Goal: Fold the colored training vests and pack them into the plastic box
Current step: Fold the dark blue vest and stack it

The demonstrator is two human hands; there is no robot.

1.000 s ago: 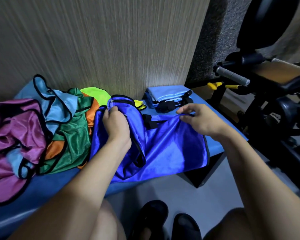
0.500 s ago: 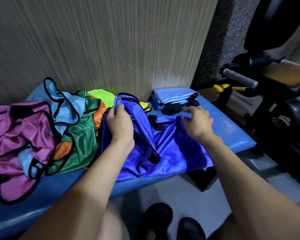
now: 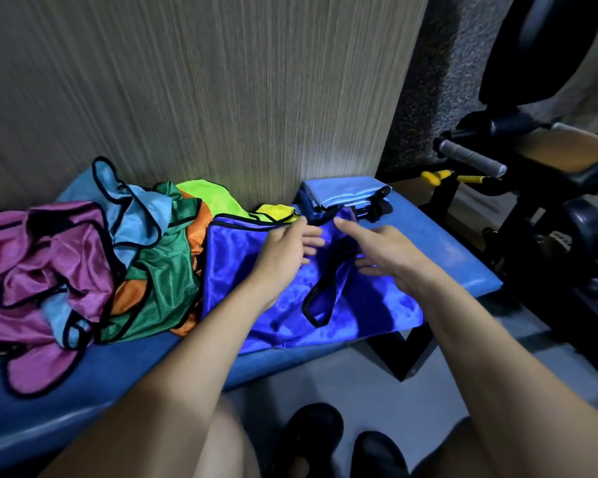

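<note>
Head view: left hand point(image 3: 287, 246) and right hand point(image 3: 387, 257), grips spread, flatten the blue vest point(image 3: 266, 288) at 12 o'clock; slick overhanging fabric may slide off the tabletop point(image 3: 456, 257).

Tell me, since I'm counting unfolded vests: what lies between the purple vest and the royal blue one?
In the head view, light blue, green and orange vests lie heaped between the purple vest and royal blue vest.

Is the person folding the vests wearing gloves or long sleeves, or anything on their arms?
No gloves and no sleeves show. The left hand and right hand are bare, and so are both forearms all the way to the picture's bottom edge. I see no watch, ring or bracelet. Two dark, rounded shoes peek out below.
</note>
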